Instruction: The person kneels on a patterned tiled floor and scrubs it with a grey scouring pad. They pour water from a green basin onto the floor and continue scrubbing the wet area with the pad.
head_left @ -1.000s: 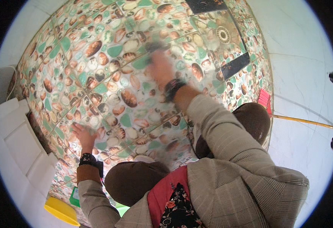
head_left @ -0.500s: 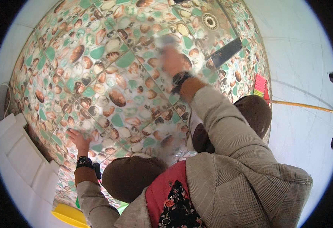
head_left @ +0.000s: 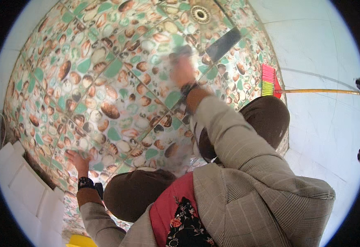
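My right hand [head_left: 181,71] is blurred over the pebble-patterned tile floor [head_left: 118,107]. A small dark grey thing [head_left: 182,51], too smeared to name, shows at its fingers, low against the tiles, which look wet and slightly cloudy there. At lower left my left hand [head_left: 78,161] lies on the tiles with fingers spread and holds nothing. Each wrist wears a dark band. My knees in brown trousers are bent on both sides of my body.
A round floor drain [head_left: 200,15] and a dark rectangular strip [head_left: 223,44] lie beyond my right hand. A broom with pink and yellow bristles [head_left: 268,78] rests by the right wall. White plastic furniture [head_left: 27,185] stands at left, and a yellow object [head_left: 81,241] shows below it.
The view has shifted, so the drain, strip and broom appear further left and higher. My right hand stays low over the tiles, still blurred. My left hand remains spread on the floor.
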Demonstrator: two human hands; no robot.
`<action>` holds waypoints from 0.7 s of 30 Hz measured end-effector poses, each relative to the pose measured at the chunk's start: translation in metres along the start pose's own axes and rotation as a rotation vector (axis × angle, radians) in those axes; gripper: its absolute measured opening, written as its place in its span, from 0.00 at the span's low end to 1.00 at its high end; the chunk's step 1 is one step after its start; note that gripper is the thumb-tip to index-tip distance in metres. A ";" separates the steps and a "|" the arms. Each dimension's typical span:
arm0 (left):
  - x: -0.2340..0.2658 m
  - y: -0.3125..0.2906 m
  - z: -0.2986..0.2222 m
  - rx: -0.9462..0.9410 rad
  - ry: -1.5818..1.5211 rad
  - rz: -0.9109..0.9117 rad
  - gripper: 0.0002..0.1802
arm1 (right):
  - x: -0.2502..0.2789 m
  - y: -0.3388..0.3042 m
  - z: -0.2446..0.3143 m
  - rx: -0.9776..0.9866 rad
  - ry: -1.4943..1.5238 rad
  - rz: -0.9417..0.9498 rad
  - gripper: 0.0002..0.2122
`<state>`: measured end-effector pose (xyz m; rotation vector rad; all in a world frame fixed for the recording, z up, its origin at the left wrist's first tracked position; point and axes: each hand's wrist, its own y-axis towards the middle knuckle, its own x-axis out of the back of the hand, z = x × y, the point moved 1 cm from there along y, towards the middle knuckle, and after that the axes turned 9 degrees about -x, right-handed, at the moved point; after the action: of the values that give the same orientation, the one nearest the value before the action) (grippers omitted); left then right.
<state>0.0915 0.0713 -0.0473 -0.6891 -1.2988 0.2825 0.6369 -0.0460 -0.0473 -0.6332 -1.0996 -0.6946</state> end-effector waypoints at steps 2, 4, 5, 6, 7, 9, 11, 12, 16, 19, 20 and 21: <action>0.000 -0.001 0.001 0.038 -0.106 -0.023 0.66 | -0.020 -0.062 0.037 0.100 0.111 0.192 0.15; -0.005 -0.002 0.005 -0.006 -0.112 -0.039 0.66 | -0.025 -0.095 0.051 0.715 0.199 -0.002 0.14; -0.009 -0.002 0.008 -0.022 -0.109 -0.063 0.66 | -0.023 -0.096 0.043 0.567 0.115 0.051 0.13; -0.013 -0.002 0.012 -0.027 -0.100 -0.078 0.66 | -0.017 -0.088 0.029 0.483 0.059 0.041 0.13; -0.017 0.000 0.016 -0.034 -0.089 -0.086 0.67 | -0.009 -0.071 0.012 0.470 0.000 0.016 0.12; -0.024 0.004 0.021 -0.029 -0.074 -0.083 0.67 | 0.023 -0.033 -0.043 0.073 0.123 0.046 0.11; -0.028 0.009 0.024 -0.007 -0.068 -0.080 0.68 | 0.045 -0.015 -0.072 -0.325 0.035 -0.215 0.12; -0.029 0.011 0.024 -0.011 -0.028 -0.053 0.68 | 0.044 -0.013 -0.072 -0.462 -0.033 -0.229 0.13; -0.027 0.011 0.024 -0.030 0.024 -0.018 0.67 | -0.001 -0.070 -0.004 -0.085 0.277 -0.075 0.15; -0.026 0.009 0.028 -0.096 -0.012 -0.060 0.66 | -0.028 -0.091 0.023 0.274 0.191 -0.120 0.16; -0.028 0.009 0.032 -0.116 -0.019 -0.081 0.66 | -0.026 -0.090 0.012 0.288 0.194 -0.086 0.16; -0.030 0.009 0.036 -0.132 -0.058 -0.099 0.65 | -0.019 -0.083 -0.006 0.348 0.206 -0.092 0.16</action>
<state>0.0510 0.0726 -0.0729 -0.7303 -1.4116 0.1376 0.5712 -0.0989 -0.0572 -0.2094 -1.0298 -0.6127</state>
